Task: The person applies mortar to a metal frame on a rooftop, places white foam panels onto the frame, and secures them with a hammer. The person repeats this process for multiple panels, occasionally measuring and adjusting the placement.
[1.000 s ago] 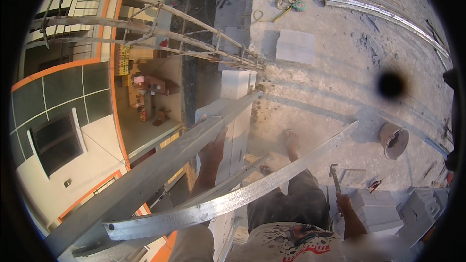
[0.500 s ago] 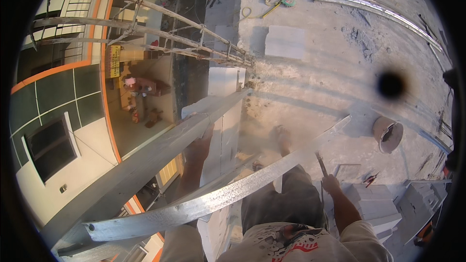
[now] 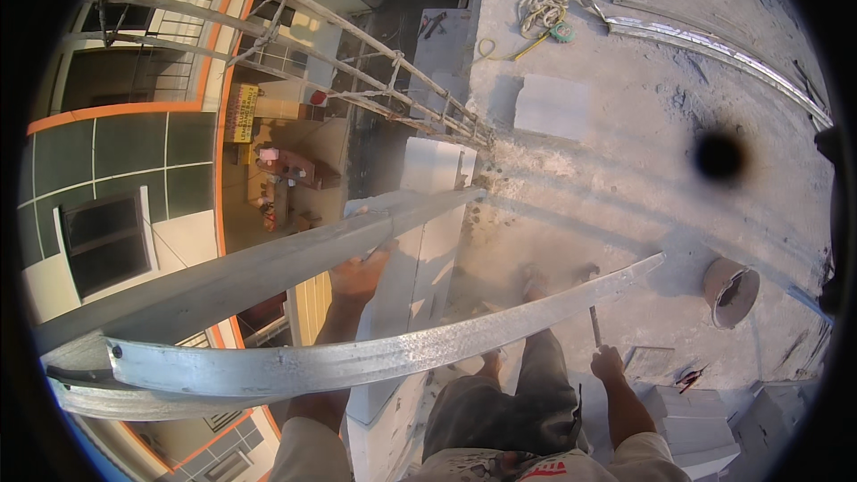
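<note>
A long grey beam (image 3: pixel 223 268) runs diagonally over the top of a light block wall (image 3: pixel 411 277). My left hand (image 3: pixel 357 272) is closed on the beam's underside near the wall. A silvery metal channel (image 3: pixel 357 361) crosses below it, with another length beneath at the lower left. My right hand (image 3: pixel 607 361) grips the handle of a hammer (image 3: pixel 595 317) beside my legs, its head partly blurred near the channel's far end.
Left of the wall is a drop beside a neighbouring house (image 3: pixel 125 161) and bamboo scaffolding (image 3: pixel 393 89). On the concrete floor lie rope (image 3: pixel 540 9), metal lengths (image 3: pixel 714 54), a block (image 3: pixel 549 107), a bucket (image 3: pixel 730 295) and pliers (image 3: pixel 689 379). Blocks (image 3: pixel 687 437) stand at lower right.
The long beam and channel now lie more level in the picture, their left ends higher. My right hand with the hammer has shifted slightly left and stands more upright. The view has shifted slightly.
</note>
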A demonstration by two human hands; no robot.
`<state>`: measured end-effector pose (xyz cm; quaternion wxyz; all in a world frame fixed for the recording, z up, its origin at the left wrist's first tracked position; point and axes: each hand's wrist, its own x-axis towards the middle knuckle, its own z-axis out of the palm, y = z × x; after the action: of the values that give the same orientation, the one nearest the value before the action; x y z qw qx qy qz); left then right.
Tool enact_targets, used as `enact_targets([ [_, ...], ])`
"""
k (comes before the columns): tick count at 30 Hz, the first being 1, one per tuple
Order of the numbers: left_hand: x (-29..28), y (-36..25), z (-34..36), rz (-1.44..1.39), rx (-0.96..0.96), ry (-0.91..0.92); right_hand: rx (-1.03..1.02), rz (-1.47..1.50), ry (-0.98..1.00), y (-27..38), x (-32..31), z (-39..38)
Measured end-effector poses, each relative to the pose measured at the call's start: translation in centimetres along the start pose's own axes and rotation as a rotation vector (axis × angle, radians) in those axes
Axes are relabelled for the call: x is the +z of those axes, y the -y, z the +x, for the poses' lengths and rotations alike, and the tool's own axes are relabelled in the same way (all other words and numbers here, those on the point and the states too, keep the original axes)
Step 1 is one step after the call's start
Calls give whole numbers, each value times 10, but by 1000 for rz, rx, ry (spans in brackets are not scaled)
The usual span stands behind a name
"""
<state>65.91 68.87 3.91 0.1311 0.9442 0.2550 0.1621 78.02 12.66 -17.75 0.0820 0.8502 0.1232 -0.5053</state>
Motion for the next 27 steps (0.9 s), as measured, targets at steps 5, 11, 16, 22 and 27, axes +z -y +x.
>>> enact_targets([
  [5, 7, 22, -17, -166, -103, -188, -17, 542, -244, 7, -129, -67],
  [11, -16, 17, -21, -576, -802, 166, -410, 772, -611, 117, -324, -111],
  [16, -15, 14, -11, -556, -811, 254, -858, 710, -99, 265, -375, -102],
  [22, -17, 25, -12, -659, -770, 256, -1442, 123, -35, 437, -328, -40],
  [27, -18, 23, -13, -595, -522, 18, -1332, 247, 170, 477, -290, -35],
])
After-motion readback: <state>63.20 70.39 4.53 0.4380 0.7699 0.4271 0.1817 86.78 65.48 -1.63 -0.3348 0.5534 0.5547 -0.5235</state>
